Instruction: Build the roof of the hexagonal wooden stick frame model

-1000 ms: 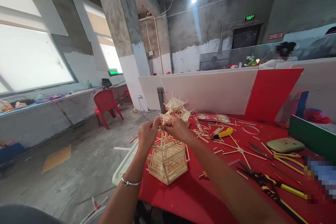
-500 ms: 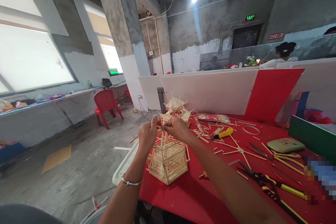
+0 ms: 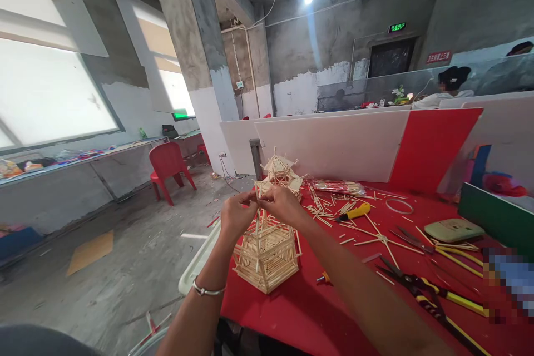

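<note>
A small many-sided frame of thin wooden sticks [image 3: 267,267] stands on the red table close to me. Above its top, my left hand [image 3: 237,216] and my right hand [image 3: 283,206] meet with fingertips almost touching. Both are closed in a pinch around a thin wooden stick [image 3: 258,187], whose end shows just above the fingers. Exactly where each fingertip grips is partly hidden. Right behind the hands sits a tower-like stick model [image 3: 278,166] with a pointed roof.
Loose sticks [image 3: 320,207], a yellow utility knife [image 3: 354,212] and a crossed-stick star [image 3: 382,238] lie to the right. Nearer are black-and-yellow pliers [image 3: 411,282] and a green case [image 3: 454,230]. A white partition [image 3: 329,144] borders the table's far side; people sit beyond.
My left thumb, raised before, has come down, and the left fingers now pinch beside the right ones. My right hand has hardly moved. The stick frame stays in place.
</note>
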{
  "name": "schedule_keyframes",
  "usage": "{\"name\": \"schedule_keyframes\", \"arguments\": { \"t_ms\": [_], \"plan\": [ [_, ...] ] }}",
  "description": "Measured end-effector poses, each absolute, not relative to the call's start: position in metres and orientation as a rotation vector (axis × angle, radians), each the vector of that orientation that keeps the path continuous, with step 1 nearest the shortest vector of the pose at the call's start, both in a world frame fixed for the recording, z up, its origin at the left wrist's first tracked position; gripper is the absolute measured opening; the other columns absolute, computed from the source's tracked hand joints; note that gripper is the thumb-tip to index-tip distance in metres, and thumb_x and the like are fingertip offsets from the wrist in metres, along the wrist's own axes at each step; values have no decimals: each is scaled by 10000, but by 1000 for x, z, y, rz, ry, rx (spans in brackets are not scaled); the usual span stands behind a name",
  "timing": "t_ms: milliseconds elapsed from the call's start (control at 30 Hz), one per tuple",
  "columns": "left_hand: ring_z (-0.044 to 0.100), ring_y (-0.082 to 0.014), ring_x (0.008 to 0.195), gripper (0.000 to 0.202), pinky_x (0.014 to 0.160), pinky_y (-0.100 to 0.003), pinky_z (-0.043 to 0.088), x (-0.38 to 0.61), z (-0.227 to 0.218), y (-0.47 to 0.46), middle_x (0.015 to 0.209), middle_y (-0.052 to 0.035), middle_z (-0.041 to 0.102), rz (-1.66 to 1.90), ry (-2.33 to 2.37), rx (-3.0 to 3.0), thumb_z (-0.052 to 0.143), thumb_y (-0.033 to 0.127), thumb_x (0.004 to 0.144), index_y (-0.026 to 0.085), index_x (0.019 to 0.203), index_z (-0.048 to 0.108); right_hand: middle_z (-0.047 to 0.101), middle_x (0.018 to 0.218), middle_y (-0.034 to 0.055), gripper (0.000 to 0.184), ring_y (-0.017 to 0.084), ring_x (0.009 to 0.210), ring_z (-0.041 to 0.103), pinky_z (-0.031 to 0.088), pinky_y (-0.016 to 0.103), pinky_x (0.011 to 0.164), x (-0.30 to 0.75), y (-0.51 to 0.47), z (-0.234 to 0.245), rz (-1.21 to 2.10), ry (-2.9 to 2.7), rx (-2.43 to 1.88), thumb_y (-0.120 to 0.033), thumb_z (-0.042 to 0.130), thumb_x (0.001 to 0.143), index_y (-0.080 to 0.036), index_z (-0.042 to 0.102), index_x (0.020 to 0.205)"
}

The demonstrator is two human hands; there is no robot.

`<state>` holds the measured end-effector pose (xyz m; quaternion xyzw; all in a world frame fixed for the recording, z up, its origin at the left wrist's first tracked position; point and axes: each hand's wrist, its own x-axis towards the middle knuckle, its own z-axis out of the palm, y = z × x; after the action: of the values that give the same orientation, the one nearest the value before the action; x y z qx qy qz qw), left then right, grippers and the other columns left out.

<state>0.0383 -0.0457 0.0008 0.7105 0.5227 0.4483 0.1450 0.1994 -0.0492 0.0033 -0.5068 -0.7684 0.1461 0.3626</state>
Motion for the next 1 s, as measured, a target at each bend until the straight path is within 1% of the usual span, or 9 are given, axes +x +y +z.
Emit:
{"name": "schedule_keyframes", "arguments": {
  "t_ms": [167, 400, 533, 633, 733, 867, 1000],
  "plan": [
    [714, -188, 803, 278, 762, -263, 522, 38, 2, -46, 807, 13, 780, 1268, 1518, 2068, 585, 182, 720, 236, 887, 800, 604, 678, 15, 363, 140, 672, 535, 265, 251, 592, 199, -49, 4, 375, -1985, -1315, -443, 586, 896, -176, 734, 699],
    [712, -192, 806, 311, 744, -268, 516, 37, 0, -42, 851, 0, 793, 1245, 1579, 2071, 551, 149, 728, 248, 884, 801, 599, 671, 14, 345, 146, 677, 527, 262, 252, 587, 199, -50, 5, 379, -1989, -1327, -440, 591, 892, -181, 740, 720],
    [690, -188, 736, 285, 689, -266, 482, 36, 1, -42, 798, 2, 786, 1198, 1596, 2111, 541, 166, 737, 246, 823, 801, 600, 673, 15, 359, 144, 675, 526, 266, 254, 588, 199, -50, 5, 386, -1986, -1328, -445, 599, 884, -175, 725, 685],
    [662, -180, 683, 268, 641, -259, 448, 36, 2, -42, 740, 8, 771, 1158, 1596, 2143, 544, 191, 741, 243, 799, 801, 602, 667, 13, 343, 144, 673, 528, 265, 257, 588, 199, -51, 6, 392, -1981, -1327, -432, 596, 885, -176, 729, 700],
    [645, -170, 656, 284, 610, -248, 424, 36, 2, -42, 704, 15, 757, 1140, 1598, 2156, 537, 197, 744, 238, 831, 804, 604, 663, 12, 337, 145, 672, 530, 263, 258, 586, 199, -51, 6, 397, -1977, -1326, -429, 597, 882, -177, 728, 702],
    [654, -172, 680, 309, 639, -251, 436, 36, 3, -42, 754, 9, 775, 1134, 1603, 2154, 532, 192, 746, 235, 875, 809, 615, 673, 15, 339, 146, 678, 533, 266, 256, 587, 199, -51, 7, 398, -1977, -1321, -432, 602, 876, -178, 722, 687],
    [655, -176, 666, 324, 642, -257, 449, 36, 2, -41, 769, 4, 782, 1129, 1617, 2138, 532, 192, 750, 246, 903, 813, 618, 678, 18, 345, 143, 674, 530, 264, 257, 587, 198, -52, 6, 396, -1975, -1321, -423, 593, 881, -179, 718, 672]
  ]
}}
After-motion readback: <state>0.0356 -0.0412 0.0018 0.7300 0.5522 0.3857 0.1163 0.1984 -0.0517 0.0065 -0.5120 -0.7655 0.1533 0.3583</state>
